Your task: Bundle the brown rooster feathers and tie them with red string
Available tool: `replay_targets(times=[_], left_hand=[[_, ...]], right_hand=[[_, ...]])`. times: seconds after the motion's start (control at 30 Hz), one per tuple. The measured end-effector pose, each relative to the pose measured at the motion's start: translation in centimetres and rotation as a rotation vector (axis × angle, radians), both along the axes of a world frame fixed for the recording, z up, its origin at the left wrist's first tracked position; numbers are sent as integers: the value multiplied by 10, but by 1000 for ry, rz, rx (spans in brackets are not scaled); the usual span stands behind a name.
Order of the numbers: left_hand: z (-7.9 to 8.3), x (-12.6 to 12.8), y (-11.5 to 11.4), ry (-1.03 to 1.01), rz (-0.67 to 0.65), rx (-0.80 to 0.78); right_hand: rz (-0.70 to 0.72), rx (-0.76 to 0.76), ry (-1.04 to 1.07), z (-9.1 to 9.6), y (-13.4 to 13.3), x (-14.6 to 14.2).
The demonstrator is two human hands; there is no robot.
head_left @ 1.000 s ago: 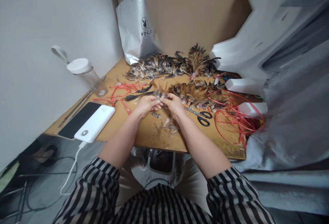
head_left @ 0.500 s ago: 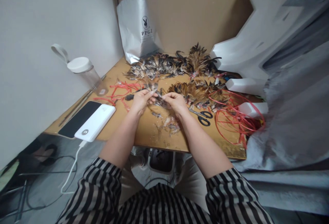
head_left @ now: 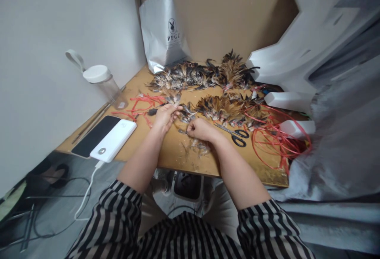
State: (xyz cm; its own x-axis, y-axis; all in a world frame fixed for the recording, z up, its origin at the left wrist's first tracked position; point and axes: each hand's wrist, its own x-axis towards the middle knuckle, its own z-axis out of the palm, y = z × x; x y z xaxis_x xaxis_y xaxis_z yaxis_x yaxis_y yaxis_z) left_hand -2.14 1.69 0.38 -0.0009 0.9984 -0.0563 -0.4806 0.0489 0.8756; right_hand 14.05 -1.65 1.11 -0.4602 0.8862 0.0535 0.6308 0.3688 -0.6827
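My left hand (head_left: 166, 117) is closed, with a small bunch of brown and grey feathers (head_left: 172, 96) pinched between thumb and fingers. To its right, my right hand (head_left: 199, 129) is curled with the fingertips pressed together low over the tabletop; what they hold, if anything, is too small to make out. Loose grey feathers (head_left: 187, 112) lie between and just beyond the hands. Below the right hand is a scatter of pale fluff (head_left: 199, 147). Brown feather bundles (head_left: 228, 108) sit in a row to the right, and a longer darker row of feathers (head_left: 184, 76) stretches behind.
Black-handled scissors (head_left: 237, 135) lie right of my right hand, beside tangled red plastic strips (head_left: 273, 140). Cut red strips (head_left: 142, 102) lie left. A lidded bottle (head_left: 108, 88), a phone (head_left: 95, 134) and a white power bank (head_left: 114, 140) line the left edge. A silver bag (head_left: 162, 29) stands behind.
My right hand has drawn away from the left, toward me and down, and its fingers have curled in. My left hand keeps its hold on the feathers. The view has shifted slightly.
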Motion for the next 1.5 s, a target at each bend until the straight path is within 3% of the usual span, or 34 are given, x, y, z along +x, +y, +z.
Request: replay_targets(times=[0.13,0.27,0.4,0.5,0.73,1.13,1.37,1.5], left_hand=[[0,0,1,-13,14,8],[-1,1,1,7,-5,8],[-1,4,-4,83,-161,-42],[-1,7,-8,127,-267,-64],[-5,9,-9,117,-356,-69],[-7,12,-10,135,-383,-21],[-5,11,-10,136,-371,-26],[-2,8,-7,109,-242,-15]], right_hand=[[-121,-112,214,3,4,2],[-298,-256,617,9,8,4],[-340,-329,974,8,14,5],[-356,-374,1092,4,16,3],[-375,-336,1086,-4,16,-5],[-420,-282,1065,-6,12,-14],[-409,-115,910,-7,13,-14],[-356,13,601,-8,12,-9]])
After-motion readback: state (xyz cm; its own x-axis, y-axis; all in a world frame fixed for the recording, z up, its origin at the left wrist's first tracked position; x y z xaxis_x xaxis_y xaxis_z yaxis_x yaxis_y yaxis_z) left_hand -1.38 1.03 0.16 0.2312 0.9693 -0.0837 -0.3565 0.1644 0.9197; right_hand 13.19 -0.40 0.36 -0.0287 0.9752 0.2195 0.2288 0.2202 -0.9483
